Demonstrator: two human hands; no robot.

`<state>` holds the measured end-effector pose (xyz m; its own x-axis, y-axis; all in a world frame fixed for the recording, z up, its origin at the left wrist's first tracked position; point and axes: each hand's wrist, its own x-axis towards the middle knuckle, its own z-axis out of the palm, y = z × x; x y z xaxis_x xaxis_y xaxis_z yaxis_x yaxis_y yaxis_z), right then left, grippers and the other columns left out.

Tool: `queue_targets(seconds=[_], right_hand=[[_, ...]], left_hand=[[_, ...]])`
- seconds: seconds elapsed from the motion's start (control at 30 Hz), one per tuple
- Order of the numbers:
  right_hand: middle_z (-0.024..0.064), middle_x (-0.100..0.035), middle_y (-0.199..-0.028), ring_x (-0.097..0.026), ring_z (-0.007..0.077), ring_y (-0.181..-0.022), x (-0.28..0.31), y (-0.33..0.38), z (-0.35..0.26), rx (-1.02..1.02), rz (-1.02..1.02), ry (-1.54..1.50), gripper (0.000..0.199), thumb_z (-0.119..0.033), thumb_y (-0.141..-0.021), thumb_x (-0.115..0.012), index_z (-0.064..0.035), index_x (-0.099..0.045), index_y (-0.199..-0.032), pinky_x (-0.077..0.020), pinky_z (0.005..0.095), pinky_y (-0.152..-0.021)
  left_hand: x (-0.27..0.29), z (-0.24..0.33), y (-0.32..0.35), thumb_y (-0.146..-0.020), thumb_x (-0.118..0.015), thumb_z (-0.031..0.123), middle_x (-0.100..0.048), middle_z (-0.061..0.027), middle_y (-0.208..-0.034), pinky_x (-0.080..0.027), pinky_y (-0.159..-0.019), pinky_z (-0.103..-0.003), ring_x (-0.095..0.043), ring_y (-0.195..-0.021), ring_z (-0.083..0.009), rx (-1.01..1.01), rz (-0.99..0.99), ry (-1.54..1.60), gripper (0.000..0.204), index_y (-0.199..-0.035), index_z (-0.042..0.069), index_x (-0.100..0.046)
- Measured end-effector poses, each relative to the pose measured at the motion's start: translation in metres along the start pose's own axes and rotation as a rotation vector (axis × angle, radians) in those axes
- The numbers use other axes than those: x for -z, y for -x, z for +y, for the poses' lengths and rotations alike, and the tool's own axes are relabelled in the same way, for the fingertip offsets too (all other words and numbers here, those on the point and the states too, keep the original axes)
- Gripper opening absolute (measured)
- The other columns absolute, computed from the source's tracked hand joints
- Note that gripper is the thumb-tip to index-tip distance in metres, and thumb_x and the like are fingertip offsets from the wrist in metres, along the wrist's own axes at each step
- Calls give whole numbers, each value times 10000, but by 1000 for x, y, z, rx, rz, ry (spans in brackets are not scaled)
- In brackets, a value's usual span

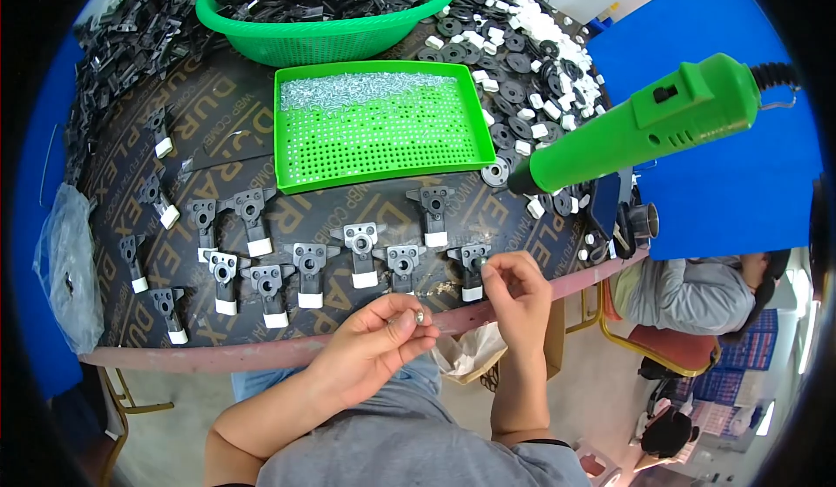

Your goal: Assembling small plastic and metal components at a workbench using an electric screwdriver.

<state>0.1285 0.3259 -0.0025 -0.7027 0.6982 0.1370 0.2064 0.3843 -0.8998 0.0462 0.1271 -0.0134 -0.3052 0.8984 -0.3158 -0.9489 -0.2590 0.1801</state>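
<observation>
My left hand (379, 343) is closed just past the table's near edge, and a small silver screw (420, 318) shows between thumb and fingers. At the right, my right hand (520, 300) pinches thumb and forefinger together over the top of a black plastic bracket with a white end (471, 280); whatever is in the pinch is too small to make out. Several similar black brackets (311, 271) lie in loose rows, their white ends toward me. Beyond them sits a green perforated tray (383, 152) with a heap of small silver screws (370, 89) along its far side.
A green electric screwdriver (644, 125) hangs at the right on a black cord. A green basket (322, 41) of black parts stands behind the tray. Black discs (514, 92) and white pieces (540, 30) cover the right side. A plastic bag (70, 269) hangs left; a person (688, 294) sits right.
</observation>
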Motion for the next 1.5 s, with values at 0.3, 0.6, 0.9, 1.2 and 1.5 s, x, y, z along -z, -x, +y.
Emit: queue_targets(seconds=[0.3, 0.6, 0.9, 1.2, 1.5], right_hand=[[-50, -504, -816, -432, 8, -647, 2, 4, 11, -156, -142, -3, 159, 24, -846, -659, -46, -551, -938, -348, 175, -563], [16, -575, -884, -524, 70, -778, -7, 43, 11, 10, 139, -50, 109, 51, -884, -605, -1, -572, -974, -432, 211, -683], [125, -619, -922, -605, 215, -819, -32, 58, -36, 478, -133, -74, 199, 48, -785, -706, 22, -643, -972, -484, 280, -740], [83, -611, -911, -575, 148, -730, -54, 14, -38, 244, -226, 40, 66, 6, -864, -656, 0, -676, -926, -466, 250, -628], [64, -610, -886, -532, 126, -668, -67, 12, -39, 258, -180, 181, 115, 22, -788, -719, -39, -666, -870, -437, 244, -582]], left_hand=[[2, 1, 2, -965, -582, 129, -593, -47, -1075, -519, -889, -288, -602, -1002, -163, -5, -11, 18, 133, -1087, 74, -587], [6, 1, 4, -974, -568, 131, -586, -47, -1040, -518, -885, -282, -597, -997, -162, -7, -33, -7, 106, -1064, 78, -582], [3, -9, 10, -975, -571, 106, -612, -40, -1073, -495, -938, -315, -611, -1029, -154, -51, -27, -86, 149, -1110, 44, -586], [-10, 13, 32, -994, -503, 97, -622, -117, -1116, -488, -963, -372, -615, -1061, -248, -190, 178, -155, 180, -1151, 27, -554], [-14, 23, 36, -1013, -471, 124, -614, -177, -1191, -525, -927, -371, -635, -1069, -265, -140, 152, -206, 229, -1220, 31, -501]])
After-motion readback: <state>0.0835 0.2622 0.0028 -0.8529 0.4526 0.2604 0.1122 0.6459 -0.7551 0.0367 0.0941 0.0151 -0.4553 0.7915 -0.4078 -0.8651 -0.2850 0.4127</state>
